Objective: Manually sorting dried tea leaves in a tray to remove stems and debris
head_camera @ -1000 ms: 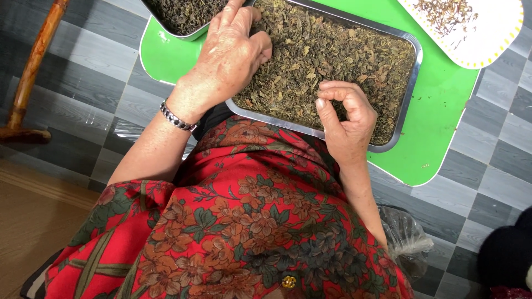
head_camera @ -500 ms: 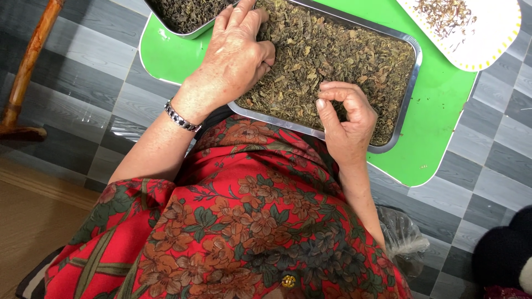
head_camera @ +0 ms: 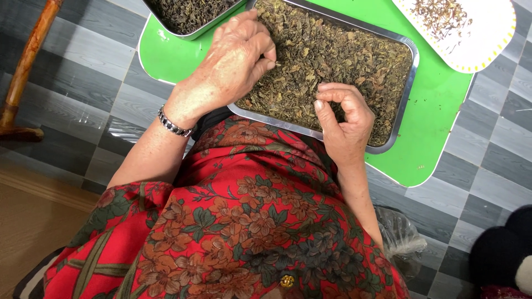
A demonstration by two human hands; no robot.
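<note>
A rectangular metal tray [head_camera: 408, 83] full of dried greenish-brown leaves [head_camera: 343, 50] stands on a bright green tray [head_camera: 438, 122]. My left hand [head_camera: 238, 61], with a metal bracelet [head_camera: 173, 124] on its wrist, rests over the tray's left end. Its fingers are curled and the fingertips pinch into the leaves. My right hand [head_camera: 346, 119] hovers over the tray's near edge with thumb and fingers curled together. I cannot see whether anything is inside that pinch. A red flowered garment fills the lower part of the view.
A second metal tray [head_camera: 188, 19] of darker leaves sits at the green tray's far left corner. A white plate [head_camera: 482, 47] with picked bits lies at the top right. A wooden stick [head_camera: 27, 61] stands at the left, a clear plastic bag [head_camera: 399, 238] by my right side.
My left hand has slid a little along the tray's left end and curled its fingers down into the leaves. My right hand has hardly moved.
</note>
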